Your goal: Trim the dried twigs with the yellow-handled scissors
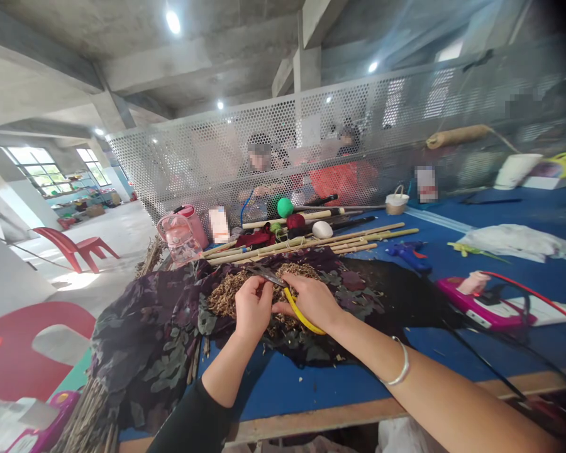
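Head view is showing the right hand (314, 299) gripping the scissors (298, 309), its fingers curling about the yellow handles, while the blades (270, 275) are pointing leftward and away from the body, just beyond the fingertips of the left hand (255, 305). That left hand is bending its fingers and thumb in close together, but whether they are pinching a piece between them I cannot tell. Below both hands, the brown dried pieces (227, 294) are lying heaped on the dark floral cloth (146, 314), which is covering part of the blue table (283, 397). For what looks like snipping, good work is probably depending on where the left fingertips are sitting: ideally they are offering only the end of a piece to the blades and are curling clear of the edges, which are lying very near. The right hand should be making short, calm snips low over the heap, so that cut bits are landing on the cloth and the thin fabric is escaping the points.
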The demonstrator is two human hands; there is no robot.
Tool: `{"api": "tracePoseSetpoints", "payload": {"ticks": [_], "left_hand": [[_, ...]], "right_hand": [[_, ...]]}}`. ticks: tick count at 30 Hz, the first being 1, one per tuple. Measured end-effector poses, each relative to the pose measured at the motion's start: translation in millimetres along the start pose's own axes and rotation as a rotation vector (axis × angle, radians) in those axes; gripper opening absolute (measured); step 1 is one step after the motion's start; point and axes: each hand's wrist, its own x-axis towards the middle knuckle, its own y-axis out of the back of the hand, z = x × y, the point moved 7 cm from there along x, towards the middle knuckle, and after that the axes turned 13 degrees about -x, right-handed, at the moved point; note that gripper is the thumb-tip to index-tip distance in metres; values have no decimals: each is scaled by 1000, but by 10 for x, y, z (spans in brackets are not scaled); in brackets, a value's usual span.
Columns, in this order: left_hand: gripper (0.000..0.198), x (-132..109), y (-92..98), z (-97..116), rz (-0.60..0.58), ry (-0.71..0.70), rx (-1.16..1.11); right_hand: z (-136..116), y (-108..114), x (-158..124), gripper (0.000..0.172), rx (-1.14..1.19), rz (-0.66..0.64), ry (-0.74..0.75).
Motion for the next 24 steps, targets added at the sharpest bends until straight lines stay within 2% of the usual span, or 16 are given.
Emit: {"api": "tracePoseSetpoints", "payload": {"ticks": [8, 14, 21, 24], "left_hand": [[14, 48, -36, 33, -120, 18, -9], [22, 40, -33, -73, -82, 133, -76], [22, 24, -63, -121, -66, 184, -185], [21, 32, -83, -138, -74, 201, -255]], "right_hand": [[17, 43, 4, 45, -1, -38, -8], [22, 20, 4, 47, -29, -70, -8], [11, 35, 7, 45, -19, -57, -22], [53, -8, 14, 42, 33, -94, -38]]}}
